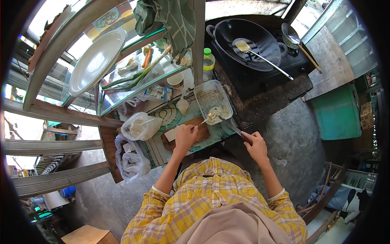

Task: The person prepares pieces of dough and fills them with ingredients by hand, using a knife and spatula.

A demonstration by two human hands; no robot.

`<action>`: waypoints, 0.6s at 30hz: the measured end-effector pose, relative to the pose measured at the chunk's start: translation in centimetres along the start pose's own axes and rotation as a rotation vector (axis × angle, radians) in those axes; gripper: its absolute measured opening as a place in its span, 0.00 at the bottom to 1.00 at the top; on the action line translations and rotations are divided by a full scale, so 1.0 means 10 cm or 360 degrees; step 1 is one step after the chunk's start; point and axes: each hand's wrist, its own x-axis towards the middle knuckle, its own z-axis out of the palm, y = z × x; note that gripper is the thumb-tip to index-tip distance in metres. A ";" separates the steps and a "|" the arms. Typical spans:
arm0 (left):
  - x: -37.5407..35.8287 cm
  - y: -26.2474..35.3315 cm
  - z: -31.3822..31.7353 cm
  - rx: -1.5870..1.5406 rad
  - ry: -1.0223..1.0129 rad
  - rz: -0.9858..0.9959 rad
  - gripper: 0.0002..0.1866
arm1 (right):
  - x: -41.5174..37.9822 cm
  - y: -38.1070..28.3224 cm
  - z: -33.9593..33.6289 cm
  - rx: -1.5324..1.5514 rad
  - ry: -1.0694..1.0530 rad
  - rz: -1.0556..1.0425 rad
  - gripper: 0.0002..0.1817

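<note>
My right hand (256, 146) is closed round the dark handle of a knife (233, 127). The blade points up and left into a clear plastic container (200, 93), its tip at a pale, crumbly mixture (217, 114). Above a brown wooden cutting board (202, 134), my left hand (186, 137) is closed in a pinch. A thin pale piece (205, 120) shows between its fingertips and the container; I cannot tell what it is. Just left of those fingers lies a flat white piece (172, 133) on the board.
A black wok (243, 30) with a spatula (264, 59) sits on the stove at upper right, a ladle (304, 49) beside it. Left of the board are plastic bags (140, 127). A glass case holds spring onions (138, 78) and carrots (147, 59). A green-capped bottle (208, 61) stands behind the container.
</note>
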 end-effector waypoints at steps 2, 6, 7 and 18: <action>0.00 0.01 -0.01 0.0041 -0.0002 0.0028 0.15 | 0.04 0.12 0.05 0.0284 -0.0131 0.0031 0.24; -0.02 0.00 0.02 0.0186 -0.0028 0.0093 0.14 | 0.06 0.22 0.21 0.0759 -0.0335 0.0146 0.23; -0.03 0.00 0.03 0.0221 -0.0030 0.0115 0.14 | 0.05 0.19 0.21 0.0671 -0.0269 0.0078 0.23; 0.02 0.07 0.13 0.0489 -0.0056 0.0165 0.13 | -0.13 -0.06 0.42 -0.0160 0.0011 -0.0133 0.20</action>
